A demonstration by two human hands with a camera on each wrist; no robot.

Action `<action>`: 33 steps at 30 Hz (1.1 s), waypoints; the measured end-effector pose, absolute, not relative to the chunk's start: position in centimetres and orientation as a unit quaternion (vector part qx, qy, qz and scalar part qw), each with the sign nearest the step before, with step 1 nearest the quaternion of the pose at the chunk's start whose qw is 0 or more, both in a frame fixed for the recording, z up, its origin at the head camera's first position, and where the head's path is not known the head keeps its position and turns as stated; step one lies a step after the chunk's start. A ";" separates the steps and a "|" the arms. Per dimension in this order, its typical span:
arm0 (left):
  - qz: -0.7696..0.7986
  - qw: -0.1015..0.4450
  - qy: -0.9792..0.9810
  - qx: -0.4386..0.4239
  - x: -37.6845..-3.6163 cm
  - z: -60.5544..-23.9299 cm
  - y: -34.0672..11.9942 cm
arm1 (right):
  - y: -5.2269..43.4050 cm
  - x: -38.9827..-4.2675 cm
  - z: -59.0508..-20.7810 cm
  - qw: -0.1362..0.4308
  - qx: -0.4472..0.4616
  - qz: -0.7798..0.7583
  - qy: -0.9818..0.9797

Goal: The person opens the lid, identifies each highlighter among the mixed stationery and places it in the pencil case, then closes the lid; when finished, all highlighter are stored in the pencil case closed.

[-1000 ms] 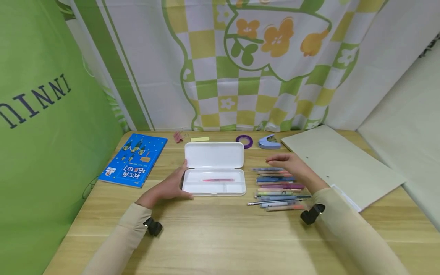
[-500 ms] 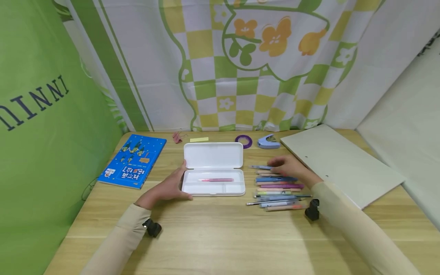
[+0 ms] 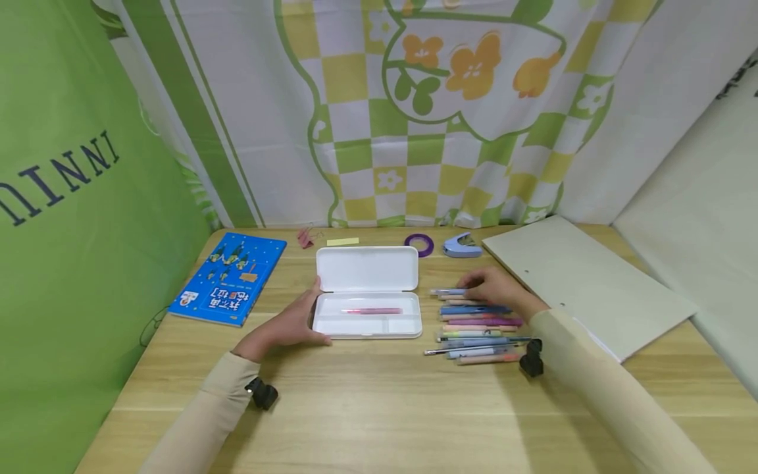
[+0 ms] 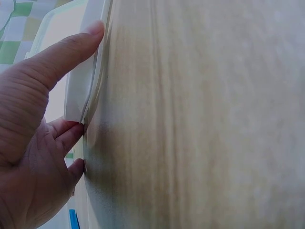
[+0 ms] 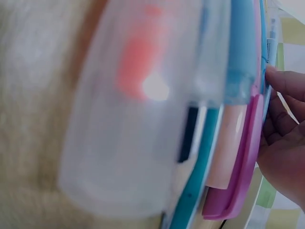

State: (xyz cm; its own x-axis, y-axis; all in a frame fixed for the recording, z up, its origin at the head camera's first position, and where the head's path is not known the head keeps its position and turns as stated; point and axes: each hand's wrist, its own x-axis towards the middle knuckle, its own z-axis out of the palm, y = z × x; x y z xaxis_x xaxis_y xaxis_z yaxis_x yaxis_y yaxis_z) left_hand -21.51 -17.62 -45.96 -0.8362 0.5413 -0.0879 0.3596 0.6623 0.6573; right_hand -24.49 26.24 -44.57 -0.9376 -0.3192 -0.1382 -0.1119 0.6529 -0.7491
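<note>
An open white pencil case (image 3: 367, 270) lies mid-table with one pink pen (image 3: 373, 311) in its tray. My left hand (image 3: 293, 320) holds the case's left end, thumb along the lid edge and fingers at the tray's front corner. The left wrist view shows that left hand (image 4: 43, 119) against the case (image 4: 81, 86). Right of the case lies a row of several coloured pens (image 3: 476, 327). My right hand (image 3: 491, 288) rests on the far end of the row, fingers curled down onto the light blue pen (image 3: 445, 291). The right wrist view shows the pens (image 5: 238, 119) blurred and close, with the fingertips (image 5: 281, 81) touching them.
A blue book (image 3: 227, 276) lies at the left. Along the back edge sit a pink binder clip (image 3: 306, 236), a yellow sticky note (image 3: 343, 241), a purple tape ring (image 3: 419, 243) and a blue stapler (image 3: 462, 245). A beige board (image 3: 586, 283) covers the right side. Cloth backdrops close in behind and left.
My right hand has come down and drawn back a little from above the pens onto the far end of the row. The left hand and case have stayed put.
</note>
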 end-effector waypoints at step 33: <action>0.320 0.141 0.903 0.250 -21.6 -45.9 -17.5 | 12.5 -21.5 -42.5 0.113 -0.192 -0.534 0.816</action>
State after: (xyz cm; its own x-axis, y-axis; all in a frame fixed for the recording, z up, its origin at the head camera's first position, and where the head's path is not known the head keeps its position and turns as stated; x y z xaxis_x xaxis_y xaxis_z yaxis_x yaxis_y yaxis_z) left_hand -21.60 -17.51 -45.90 -0.8357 0.5409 -0.0947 0.3610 0.6711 0.6475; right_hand -21.49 12.48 -42.52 -0.9009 -0.4335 0.0208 -0.1928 0.3569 -0.9141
